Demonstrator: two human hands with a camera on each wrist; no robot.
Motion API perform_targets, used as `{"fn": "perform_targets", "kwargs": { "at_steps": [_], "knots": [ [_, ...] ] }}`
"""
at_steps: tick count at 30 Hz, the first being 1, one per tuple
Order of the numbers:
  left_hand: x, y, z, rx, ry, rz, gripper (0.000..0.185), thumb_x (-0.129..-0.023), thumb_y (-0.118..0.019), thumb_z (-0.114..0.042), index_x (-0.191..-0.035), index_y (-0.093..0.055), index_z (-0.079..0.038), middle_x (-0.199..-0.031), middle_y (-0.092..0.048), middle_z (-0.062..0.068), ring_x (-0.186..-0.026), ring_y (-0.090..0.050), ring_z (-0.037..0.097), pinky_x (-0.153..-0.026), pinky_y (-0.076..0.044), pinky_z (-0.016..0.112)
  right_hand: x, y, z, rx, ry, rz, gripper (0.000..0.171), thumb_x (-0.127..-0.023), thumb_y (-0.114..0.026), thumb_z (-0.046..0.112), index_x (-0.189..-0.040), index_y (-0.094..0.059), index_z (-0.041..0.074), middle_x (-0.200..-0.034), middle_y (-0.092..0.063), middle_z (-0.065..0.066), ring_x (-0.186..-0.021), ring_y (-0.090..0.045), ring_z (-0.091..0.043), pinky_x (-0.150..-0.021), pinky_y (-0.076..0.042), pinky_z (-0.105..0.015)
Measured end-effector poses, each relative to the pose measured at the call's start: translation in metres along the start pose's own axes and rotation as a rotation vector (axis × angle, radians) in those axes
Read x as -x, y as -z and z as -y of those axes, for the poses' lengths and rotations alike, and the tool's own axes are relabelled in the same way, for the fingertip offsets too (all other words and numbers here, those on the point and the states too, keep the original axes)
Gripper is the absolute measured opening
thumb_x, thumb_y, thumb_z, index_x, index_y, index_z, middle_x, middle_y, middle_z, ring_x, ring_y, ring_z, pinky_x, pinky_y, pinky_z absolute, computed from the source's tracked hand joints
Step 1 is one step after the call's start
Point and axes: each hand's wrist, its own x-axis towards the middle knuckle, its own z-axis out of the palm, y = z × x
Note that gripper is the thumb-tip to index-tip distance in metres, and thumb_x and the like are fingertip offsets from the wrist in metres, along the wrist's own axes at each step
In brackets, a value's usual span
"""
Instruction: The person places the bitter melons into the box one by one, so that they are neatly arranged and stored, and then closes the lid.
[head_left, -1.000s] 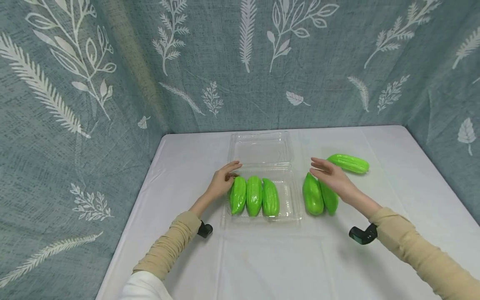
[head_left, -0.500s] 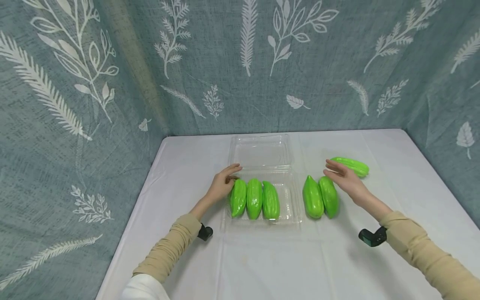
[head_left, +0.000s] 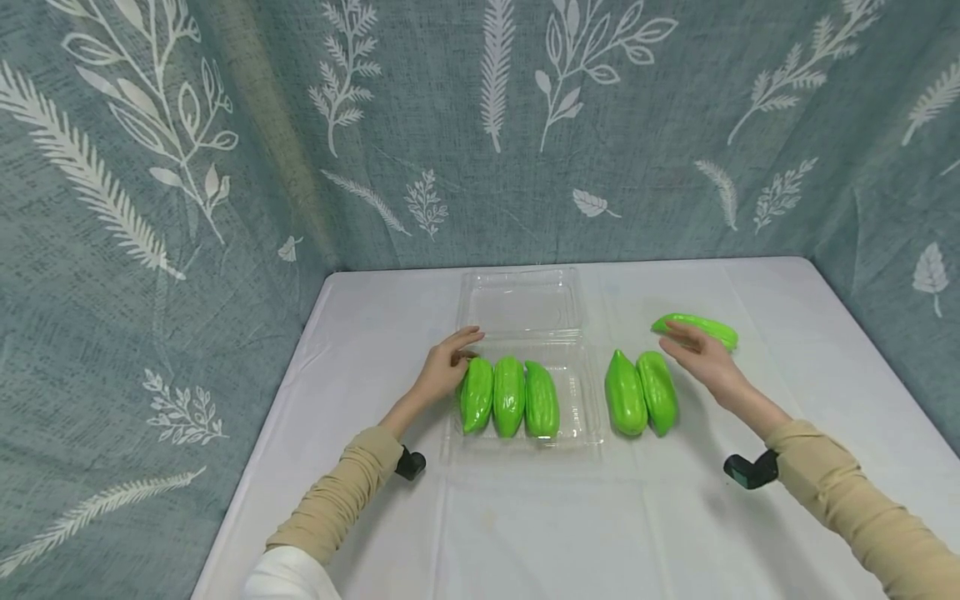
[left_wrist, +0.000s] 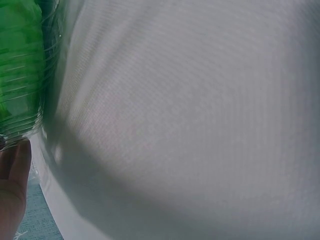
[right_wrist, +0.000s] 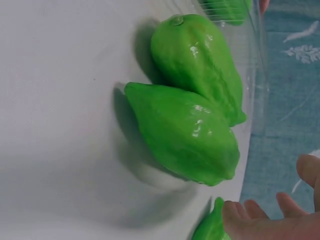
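Note:
A clear hinged plastic container (head_left: 573, 392) lies with its lid folded back, and three glossy, ridged, pointed green gourds (head_left: 509, 397) lie side by side in its base. My left hand (head_left: 442, 367) holds the container's left rim; in the left wrist view, its fingers (left_wrist: 20, 160) meet the ribbed plastic wall. My right hand (head_left: 705, 362) hovers with extended fingers close to a green gourd (head_left: 708, 328) lying farther back, partly covering it. Two more green gourds (head_left: 626, 396) rest side by side on the table between this hand and the container.
The transparent lid (head_left: 520, 302) lies flat behind the base. White cloth covers the table (head_left: 540, 525). A blue-green curtain with white leaf prints (head_left: 450, 125) hangs behind and at both sides.
My right hand has moved right, away from the pair of loose gourds and over to the farther one. My left hand stays at the container's rim.

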Motion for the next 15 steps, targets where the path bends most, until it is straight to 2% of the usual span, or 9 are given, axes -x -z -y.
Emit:
{"fn": "perform_targets", "kwargs": {
  "at_steps": [4, 7, 9, 13, 15],
  "knots": [
    [0.004, 0.004, -0.017, 0.009, 0.004, 0.014, 0.045, -0.080, -0.038, 0.021, -0.123, -0.046, 0.011, -0.136, -0.034, 0.028, -0.101, -0.054, 0.044, -0.087, -0.048, 0.048, -0.002, -0.003, -0.006, 0.005, -0.025, 0.007, 0.070, -0.091, -0.047, 0.038, -0.140, -0.018, -0.003, -0.141, -0.021, -0.030, -0.127, -0.025, -0.046, -0.103, -0.031, -0.052],
    [0.005, 0.004, -0.019, 0.013, 0.012, 0.021, 0.045, -0.080, -0.038, 0.020, -0.123, -0.046, 0.011, -0.136, -0.034, 0.027, -0.101, -0.054, 0.044, -0.088, -0.048, 0.048, -0.003, -0.005, -0.009, 0.009, -0.045, 0.018, 0.069, -0.091, -0.047, 0.037, -0.140, -0.019, -0.002, -0.141, -0.021, -0.030, -0.127, -0.025, -0.046, -0.102, -0.032, -0.053],
    [0.003, 0.003, -0.013, 0.012, 0.008, 0.015, 0.045, -0.080, -0.038, 0.020, -0.123, -0.047, 0.010, -0.136, -0.035, 0.026, -0.101, -0.055, 0.043, -0.087, -0.048, 0.047, -0.004, -0.006, -0.011, 0.009, -0.056, 0.027, 0.068, -0.091, -0.047, 0.037, -0.141, -0.019, -0.001, -0.141, -0.020, -0.030, -0.127, -0.024, -0.047, -0.101, -0.033, -0.053],
    [-0.002, -0.001, 0.008, -0.015, 0.005, 0.002, 0.047, -0.081, -0.039, 0.018, -0.125, -0.048, 0.005, -0.137, -0.036, 0.023, -0.101, -0.057, 0.037, -0.087, -0.050, 0.039, -0.004, -0.007, -0.013, 0.015, -0.071, 0.046, 0.069, -0.091, -0.047, 0.039, -0.141, -0.018, 0.001, -0.142, -0.018, -0.030, -0.127, -0.022, -0.047, -0.101, -0.033, -0.054],
    [-0.002, 0.000, 0.006, -0.018, 0.001, 0.004, 0.047, -0.081, -0.039, 0.018, -0.125, -0.048, 0.005, -0.137, -0.035, 0.023, -0.101, -0.057, 0.037, -0.087, -0.050, 0.039, -0.005, -0.007, -0.013, 0.018, -0.072, 0.055, 0.070, -0.091, -0.047, 0.039, -0.141, -0.018, 0.001, -0.142, -0.018, -0.031, -0.127, -0.022, -0.047, -0.100, -0.033, -0.055]
  ]
}}
